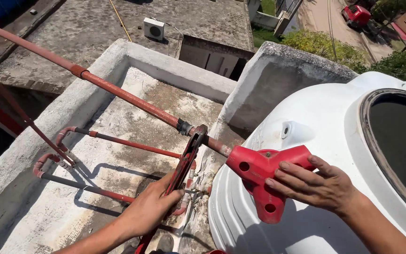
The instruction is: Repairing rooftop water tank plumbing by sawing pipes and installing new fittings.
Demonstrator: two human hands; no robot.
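Note:
My left hand grips the handle of a red pipe wrench, whose jaws clamp on a fitting of the long reddish-brown pipe. The pipe runs from the upper left down to a red three-armed valve handle set against the side of a big white water tank. My right hand lies on that red handle, fingers spread over its right arm and centre.
The tank has a dark open round mouth at right. Thinner red pipes cross the stained concrete roof below. A low white parapet wall edges it, with lower rooftops, an air-conditioner unit and a street beyond.

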